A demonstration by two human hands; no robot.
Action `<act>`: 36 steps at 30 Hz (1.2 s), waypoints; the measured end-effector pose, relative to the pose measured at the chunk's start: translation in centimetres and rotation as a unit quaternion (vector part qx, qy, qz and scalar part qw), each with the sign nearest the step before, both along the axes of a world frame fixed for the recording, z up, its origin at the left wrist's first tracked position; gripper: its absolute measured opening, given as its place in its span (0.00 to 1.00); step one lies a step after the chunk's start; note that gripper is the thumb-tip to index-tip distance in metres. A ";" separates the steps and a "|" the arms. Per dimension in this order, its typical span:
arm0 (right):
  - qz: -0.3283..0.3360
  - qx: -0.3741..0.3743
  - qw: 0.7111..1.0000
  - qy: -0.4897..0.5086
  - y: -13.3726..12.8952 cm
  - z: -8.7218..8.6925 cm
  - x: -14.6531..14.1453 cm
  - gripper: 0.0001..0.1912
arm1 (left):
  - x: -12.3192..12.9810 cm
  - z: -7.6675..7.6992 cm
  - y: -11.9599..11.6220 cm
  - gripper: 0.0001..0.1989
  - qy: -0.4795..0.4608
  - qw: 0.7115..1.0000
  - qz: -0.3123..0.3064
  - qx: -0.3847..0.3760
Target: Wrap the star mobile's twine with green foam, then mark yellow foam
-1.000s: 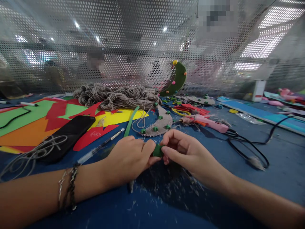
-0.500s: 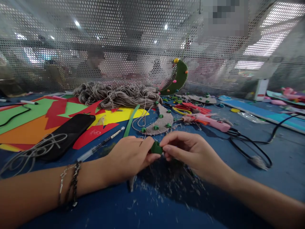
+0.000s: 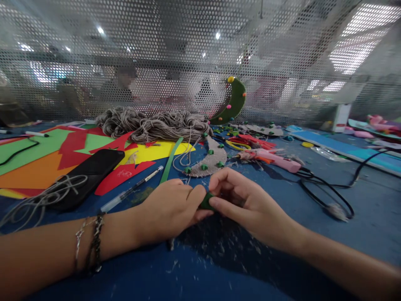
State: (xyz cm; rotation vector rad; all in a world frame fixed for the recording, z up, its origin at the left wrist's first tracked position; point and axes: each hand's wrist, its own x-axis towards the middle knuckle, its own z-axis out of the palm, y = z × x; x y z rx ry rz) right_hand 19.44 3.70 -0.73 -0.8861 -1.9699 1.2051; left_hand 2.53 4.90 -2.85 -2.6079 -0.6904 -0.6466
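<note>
A small dark green piece (image 3: pixel 206 201), perhaps felt or paper, is pinched between both hands low over the blue table. My left hand (image 3: pixel 172 205) closes on it with thumb and forefinger, a bracelet at its wrist. From the other side, my right hand (image 3: pixel 241 196) grips the piece between thumb and forefinger. Just beyond my hands lies a grey crescent (image 3: pixel 211 161) dotted with small green knobs. A green strip (image 3: pixel 171 162) rests beside it, near my left knuckles. The fingers partly hide the piece's shape.
Coiled grey cord (image 3: pixel 153 125) lies behind. At left are coloured sheets (image 3: pixel 28 173), a black pouch (image 3: pixel 90 171) and a pen (image 3: pixel 134 188). A pink glue gun (image 3: pixel 275 160) with a black cable (image 3: pixel 328 196) lies right; a green crescent (image 3: pixel 236 100) hangs against the mesh screen.
My right thumb and fingers have shifted left over the green piece, covering more of it. My left hand stays nearly in place. The things on the table have not moved.
</note>
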 end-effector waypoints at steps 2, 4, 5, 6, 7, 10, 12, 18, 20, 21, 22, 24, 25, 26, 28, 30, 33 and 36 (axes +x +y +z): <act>0.011 0.004 1.000 -0.008 -0.1 0.1 0.0 0.04 | 0.0 0.0 -0.1 0.21 0.004 1.000 0.000 -0.002; 0.019 0.006 1.000 -0.011 -0.3 0.2 -0.1 0.04 | -0.1 0.0 -0.2 0.21 0.007 1.000 -0.002 0.008; 0.020 0.005 1.000 -0.011 -0.4 0.2 -0.2 0.04 | -0.1 0.0 -0.2 0.21 0.010 1.000 -0.001 0.015; 0.018 0.002 1.000 -0.012 -0.5 0.3 -0.2 0.05 | -0.1 0.0 -0.2 0.20 0.014 1.000 0.002 0.022; 0.014 0.001 1.000 -0.013 -0.5 0.3 -0.3 0.05 | -0.1 -0.1 -0.2 0.20 0.019 0.999 0.006 0.025; 0.004 0.015 0.999 -0.029 -0.3 0.4 -0.1 0.06 | -0.2 0.0 -0.3 0.21 0.024 1.000 0.015 0.009; -0.001 0.065 0.996 -0.062 0.0 0.6 0.3 0.05 | -0.3 0.0 -0.3 0.22 0.011 1.000 0.020 -0.012; 0.047 0.315 0.922 -0.223 0.6 1.1 1.3 0.06 | -0.5 0.2 -0.2 0.23 -0.005 0.999 -0.008 -0.043; 0.071 0.366 0.896 -0.241 0.6 1.1 1.4 0.08 | -0.4 0.2 -0.2 0.23 -0.001 0.999 -0.019 -0.050; 0.074 0.385 0.886 -0.247 0.6 1.0 1.4 0.09 | -0.3 0.2 -0.2 0.23 -0.001 0.998 -0.023 -0.052; 0.073 0.400 0.878 -0.253 0.6 0.9 1.4 0.10 | -0.3 0.2 -0.1 0.23 0.001 0.998 -0.028 -0.053; 0.076 0.414 0.863 -0.278 0.5 0.9 1.4 0.13 | -0.2 0.2 -0.1 0.23 0.008 0.998 -0.039 -0.055; 0.080 0.417 0.857 -0.294 0.4 1.0 1.4 0.13 | -0.1 0.2 0.0 0.23 0.012 0.997 -0.043 -0.058; 0.086 0.417 0.850 -0.311 0.4 1.1 1.5 0.14 | -0.1 0.2 0.0 0.23 0.016 0.997 -0.048 -0.061; 0.095 0.416 0.838 -0.339 0.2 1.3 1.5 0.13 | 0.0 0.2 0.1 0.23 0.023 0.996 -0.054 -0.069; 0.104 0.415 0.832 -0.352 0.1 1.5 1.6 0.13 | 0.0 0.2 0.2 0.22 0.031 0.995 -0.057 -0.072; 0.114 0.407 0.829 -0.366 0.0 1.5 1.6 0.13 | 0.0 0.2 0.1 0.23 0.042 0.995 -0.055 -0.072; 0.123 0.411 0.820 -0.379 -0.1 1.4 1.7 0.13 | 0.0 0.1 0.0 0.24 0.047 0.994 -0.053 -0.077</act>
